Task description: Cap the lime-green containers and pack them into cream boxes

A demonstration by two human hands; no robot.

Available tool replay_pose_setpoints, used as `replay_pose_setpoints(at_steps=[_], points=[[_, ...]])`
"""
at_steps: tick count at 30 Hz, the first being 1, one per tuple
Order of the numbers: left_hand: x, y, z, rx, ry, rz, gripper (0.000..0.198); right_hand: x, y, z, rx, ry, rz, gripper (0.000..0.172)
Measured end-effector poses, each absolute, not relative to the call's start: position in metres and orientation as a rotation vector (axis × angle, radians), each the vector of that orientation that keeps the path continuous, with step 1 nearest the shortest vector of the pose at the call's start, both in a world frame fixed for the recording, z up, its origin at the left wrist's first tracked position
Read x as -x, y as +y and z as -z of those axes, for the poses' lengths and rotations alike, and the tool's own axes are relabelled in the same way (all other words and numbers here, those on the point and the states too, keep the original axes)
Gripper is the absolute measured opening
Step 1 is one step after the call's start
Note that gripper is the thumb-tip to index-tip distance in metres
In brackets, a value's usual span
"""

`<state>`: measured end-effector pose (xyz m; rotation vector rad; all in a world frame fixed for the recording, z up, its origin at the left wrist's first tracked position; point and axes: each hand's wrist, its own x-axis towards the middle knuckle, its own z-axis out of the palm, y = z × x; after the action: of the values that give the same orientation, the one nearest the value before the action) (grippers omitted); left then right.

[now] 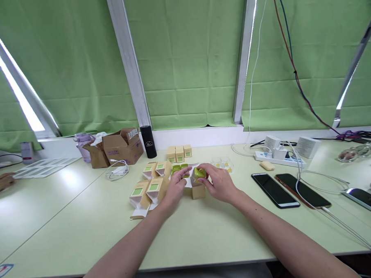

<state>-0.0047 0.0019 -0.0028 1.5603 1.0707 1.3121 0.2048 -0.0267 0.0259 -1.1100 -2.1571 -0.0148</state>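
My right hand pinches a small, shiny green square-sided container between thumb and fingers. The container is at the mouth of a small upright kraft-paper box, whose white inner flaps stand open. My left hand is to the left of that box, fingers stretched out toward its white flap; I cannot tell whether they touch it. Behind the left fingertips are more green containers. Left of my left hand, several open kraft boxes with green windows lie with flaps spread.
Closed kraft boxes stand behind. Clear round-celled packaging sits beyond my right hand. To the right are phones, cables and a power strip. A black bottle and cardboard box stand back left. Another person's hand is far left.
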Motion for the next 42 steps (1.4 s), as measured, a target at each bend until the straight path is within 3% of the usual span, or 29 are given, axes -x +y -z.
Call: replay_pose_setpoints(at_steps=[22,29,42], points=[[0.004,-0.001,0.001,-1.561,1.087,-1.298,0.063,-0.202,-0.031,-0.024,1.141,-2.223,-0.012,0.026],[0.004,-0.002,0.001,-1.593,1.096,-1.301,0.062,-0.200,-0.027,-0.021,1.132,-2.233,0.002,0.010],[0.003,-0.003,-0.002,-1.596,1.104,-1.276,0.065,-0.198,-0.018,-0.010,1.047,-2.156,-0.006,0.014]])
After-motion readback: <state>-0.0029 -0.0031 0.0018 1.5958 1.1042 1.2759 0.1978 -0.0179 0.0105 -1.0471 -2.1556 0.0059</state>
